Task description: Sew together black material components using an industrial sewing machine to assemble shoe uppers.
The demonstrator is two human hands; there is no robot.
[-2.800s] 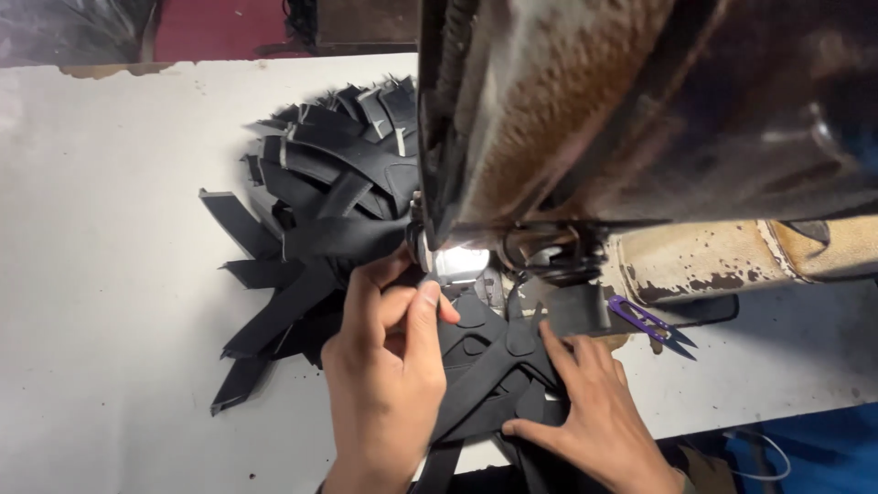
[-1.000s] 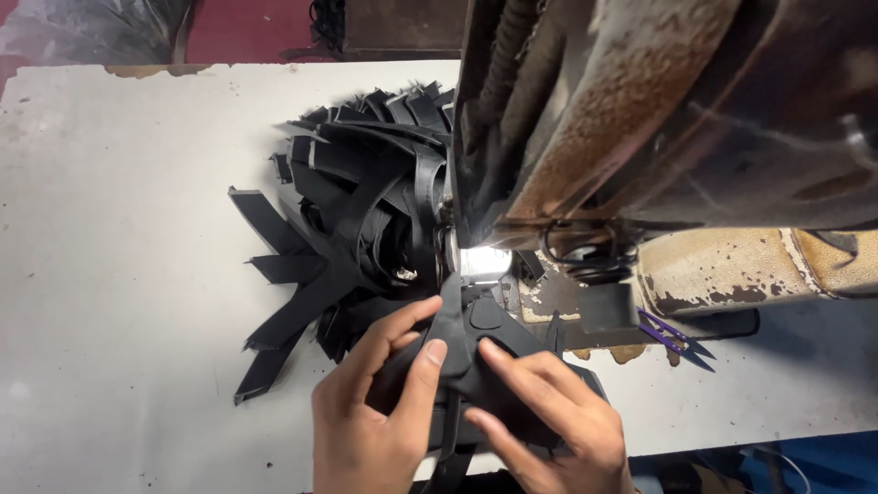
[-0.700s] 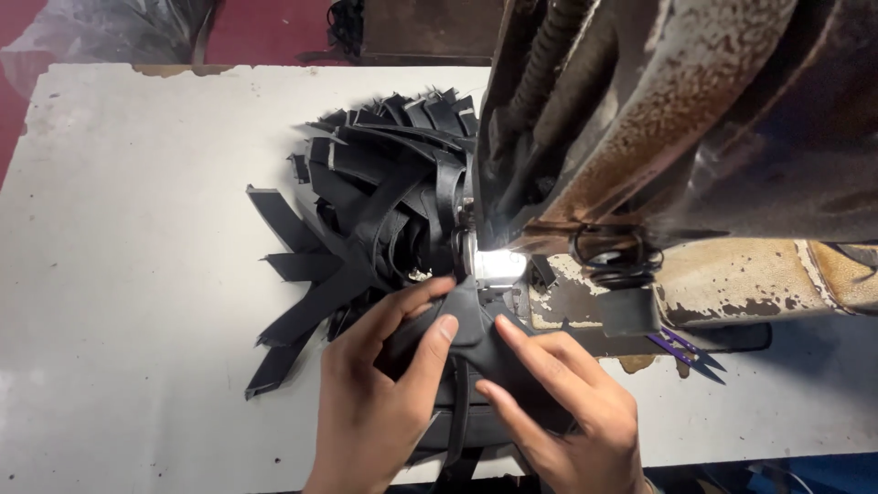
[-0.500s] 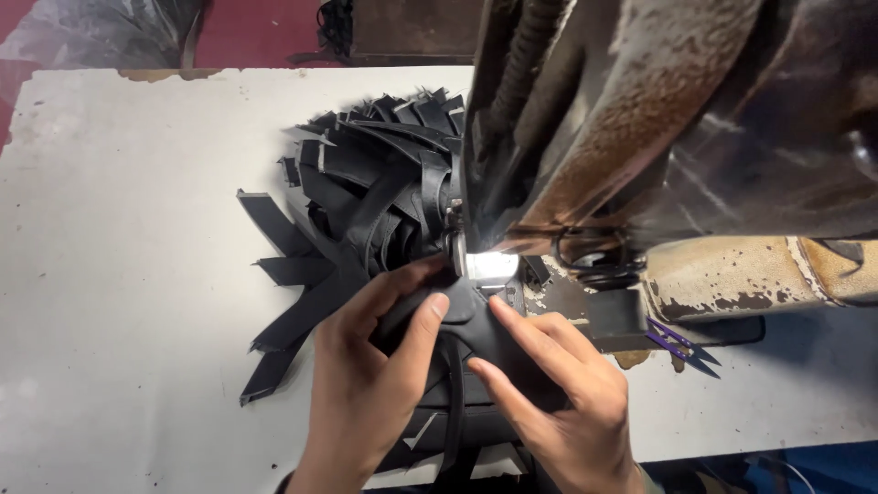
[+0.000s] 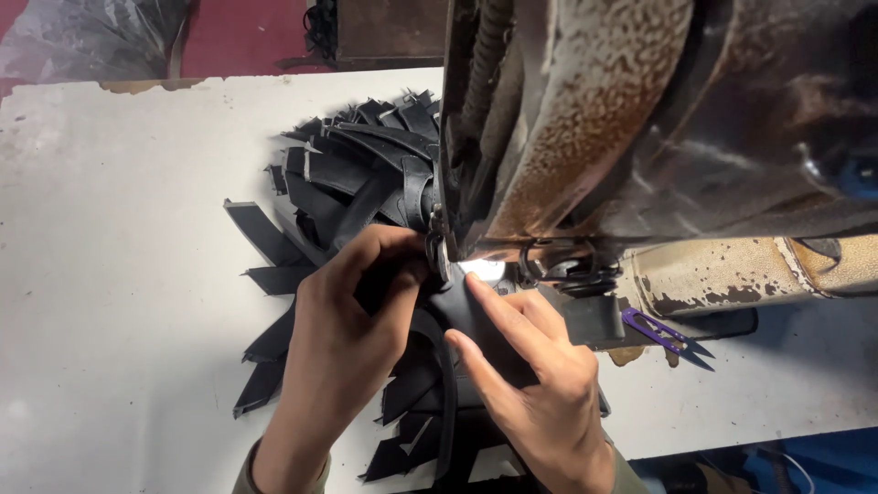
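While both hands press on the same black leather piece (image 5: pixel 462 316), the work sits right under the lit needle area (image 5: pixel 483 269) of the rusty sewing machine (image 5: pixel 640 137). The left hand (image 5: pixel 352 320) curls its fingers (image 5: pixel 402 261) over the piece's edge at about 10 o'clock from the needle, pinching it close to the presser foot. The right hand (image 5: pixel 535 366) lies flatter at about 5 o'clock, its fingers (image 5: pixel 485 297) stretched narrow and straight, the forefinger tip almost touching the lit spot.

Compared with a few seconds back, when the right hand rested well off at 4 o'clock on the bench (image 5: pixel 110 274) side of the piece and the left sat lower, both hands have closed in toward the needle. By the looks of it, the piece has been slid and turned into place, so guiding under the foot seems to be the step in hand rather than fetching or sorting.

Behind the left hand, at 11 o'clock, a fan-shaped pile of black strips (image 5: pixel 347 183) spreads over the white bench, some tipped with pale tape. More strips (image 5: pixel 265 366) trail out at 8 o'clock. Purple thread snips (image 5: pixel 663 334) lie at 3 o'clock, just beside the machine's base, apart from both hands.
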